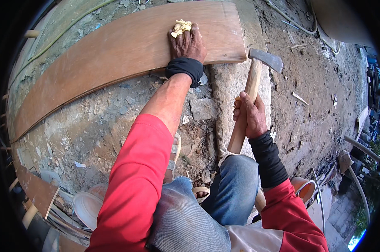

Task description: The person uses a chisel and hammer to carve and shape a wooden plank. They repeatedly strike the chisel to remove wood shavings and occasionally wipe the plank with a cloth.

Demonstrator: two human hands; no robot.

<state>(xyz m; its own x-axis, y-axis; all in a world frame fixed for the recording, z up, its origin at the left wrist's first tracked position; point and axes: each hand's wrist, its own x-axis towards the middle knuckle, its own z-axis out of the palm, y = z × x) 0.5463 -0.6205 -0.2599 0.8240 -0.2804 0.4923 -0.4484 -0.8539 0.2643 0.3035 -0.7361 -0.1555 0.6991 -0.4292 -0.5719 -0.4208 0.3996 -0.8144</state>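
My left hand [187, 45] lies on a long, curved-looking brown plywood board [114, 40], pressing down near its right end with the fingers stretched forward. Pale yellow cloth strips [181, 28] are bunched over those fingertips and look wrapped round them. In my right hand [253, 115] is a hammer [251, 86], gripped around the middle of its light wooden handle. Its grey metal head [266, 59] points up and away, just off the board's right corner. A small yellowish scrap shows by the fingers of that hand too.
A stone ledge [240, 84] runs under the board's right end. Rubble and dirt [311, 92] surround it. At lower left lie a smaller wood piece [36, 191] and a white round lid or basin [87, 210]. An orange bucket [303, 189] stands at lower right; hoses trail along the top.
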